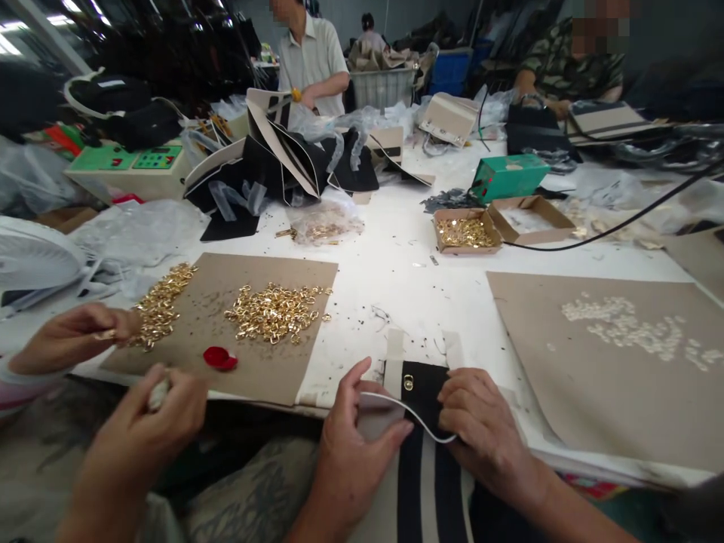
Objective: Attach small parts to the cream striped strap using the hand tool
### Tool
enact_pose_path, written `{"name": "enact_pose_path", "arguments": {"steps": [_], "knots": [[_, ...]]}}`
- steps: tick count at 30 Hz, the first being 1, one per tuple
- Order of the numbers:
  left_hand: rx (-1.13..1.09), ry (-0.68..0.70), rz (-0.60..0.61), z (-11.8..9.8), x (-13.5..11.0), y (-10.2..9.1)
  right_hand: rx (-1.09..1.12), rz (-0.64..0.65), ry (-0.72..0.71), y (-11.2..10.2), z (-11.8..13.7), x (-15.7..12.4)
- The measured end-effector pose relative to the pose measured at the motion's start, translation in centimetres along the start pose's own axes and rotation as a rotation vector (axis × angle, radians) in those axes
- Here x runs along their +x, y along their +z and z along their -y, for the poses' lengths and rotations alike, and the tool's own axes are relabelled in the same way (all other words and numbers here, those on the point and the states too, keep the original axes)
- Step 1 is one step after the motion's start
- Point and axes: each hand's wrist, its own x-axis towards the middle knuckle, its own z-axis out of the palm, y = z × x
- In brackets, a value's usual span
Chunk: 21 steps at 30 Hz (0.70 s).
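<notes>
A black and beige striped bag piece [423, 467] lies over the table's near edge and my lap. Its black flap carries a small gold stud [408, 382]. My left hand [354, 445] pinches the flap's white curved edge from the left, thumb on top. My right hand [480, 430] presses down on the flap's right side with fingers curled over the fabric. Both hands touch the same piece.
A co-worker's two hands [113, 392] at left handle gold rings [274, 311] heaped on a brown card [243, 362], near a red cap [219, 358]. Another brown card [611, 369] holds pale parts. Boxes of gold hardware [464, 230], a black cable [622, 222], bags and other people sit farther back.
</notes>
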Motion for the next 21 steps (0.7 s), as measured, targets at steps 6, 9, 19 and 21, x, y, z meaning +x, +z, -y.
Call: {"name": "enact_pose_path", "arguments": {"steps": [6,9,19,21], "knots": [[0.045,0.083,0.151,-0.6,0.5,-1.0,0.063,-0.02,0.013,-0.3,0.1,0.7],[0.093,0.321,0.174,-1.4,0.3,-1.1,0.043,-0.01,0.081,-0.6,0.1,1.1],[0.175,0.878,0.173,-1.3,-1.8,-0.7,0.098,0.187,0.012,-3.6,1.4,1.6],[0.214,0.9,0.156,-1.7,-2.0,-0.7,0.098,0.21,0.011,-3.8,1.6,1.6]]}}
